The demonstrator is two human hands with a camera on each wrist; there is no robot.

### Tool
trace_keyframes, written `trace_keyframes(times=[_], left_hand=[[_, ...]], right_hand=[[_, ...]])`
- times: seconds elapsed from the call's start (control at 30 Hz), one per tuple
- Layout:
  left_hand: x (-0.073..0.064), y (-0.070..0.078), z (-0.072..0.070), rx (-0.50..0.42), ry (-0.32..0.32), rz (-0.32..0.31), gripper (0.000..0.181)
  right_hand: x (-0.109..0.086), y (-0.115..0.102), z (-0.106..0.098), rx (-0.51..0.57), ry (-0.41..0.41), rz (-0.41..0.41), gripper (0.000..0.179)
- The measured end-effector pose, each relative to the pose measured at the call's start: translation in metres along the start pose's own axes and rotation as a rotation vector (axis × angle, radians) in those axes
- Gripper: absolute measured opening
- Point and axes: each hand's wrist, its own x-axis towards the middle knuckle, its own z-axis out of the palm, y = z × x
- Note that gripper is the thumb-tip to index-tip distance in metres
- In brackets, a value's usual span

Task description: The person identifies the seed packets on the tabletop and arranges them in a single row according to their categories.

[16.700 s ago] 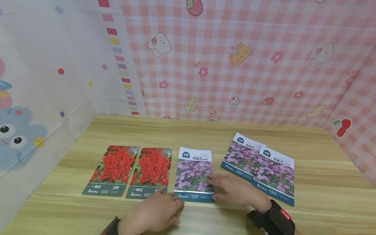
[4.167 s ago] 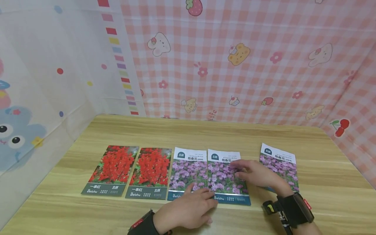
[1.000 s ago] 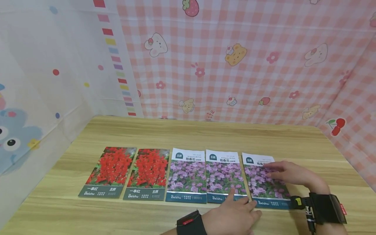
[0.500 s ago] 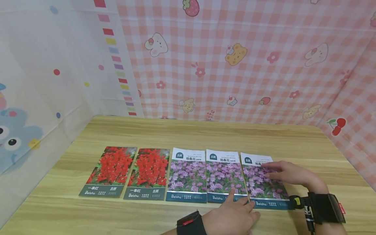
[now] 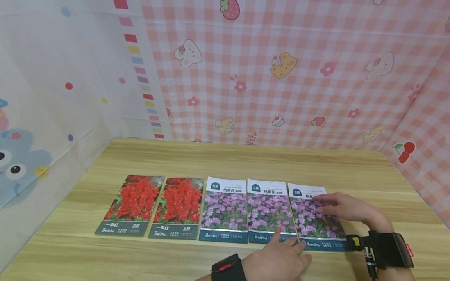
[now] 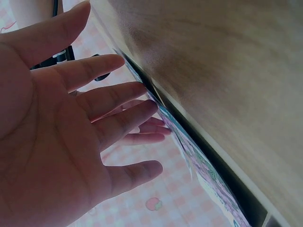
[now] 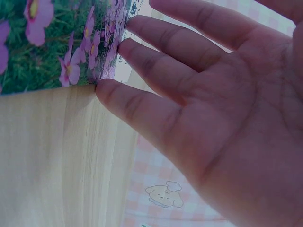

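Several flower seed packets lie face up in a row on the table. The right-hand purple-flower packet has my right hand on its upper right part, fingers extended and touching it. In the right wrist view, fingertips meet the packet's edge. My left hand is spread at the lower edges of that packet and the middle purple packet; its palm shows in the left wrist view with the fingers straight. A third purple packet lies to the left, beside two red-flower packets, one nearer and one farther left.
The light wood table ends at a pink checked cloth behind and a white dotted cloth on the left. Black straps with devices sit on both wrists.
Earlier, two purple packets overlapped at the right; now all three stand side by side. Over the last second the right-hand one has slid slightly left under the right hand.
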Motion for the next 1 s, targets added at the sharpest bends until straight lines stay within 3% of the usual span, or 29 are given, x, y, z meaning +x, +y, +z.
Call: trace_keyframes(times=[0.37,0.6,0.77,1.0], left_hand=[[-0.01,-0.004,-0.002,-0.028,0.028,0.022,0.054],[-0.014,-0.009,-0.003,-0.043,0.057,-0.086,0.062],[-0.027,-0.02,-0.003,-0.004,0.19,-0.15,0.061],[-0.047,-0.044,-0.003,-0.049,0.36,-0.253,0.059]], right_hand=[[0.0,-0.001,-0.001,-0.03,0.035,-0.009,0.05],[0.001,-0.006,-0.001,-0.093,0.147,0.009,0.05],[0.001,-0.008,-0.001,-0.119,0.243,-0.011,0.053],[0.003,-0.011,-0.002,-0.118,0.28,-0.016,0.055]])
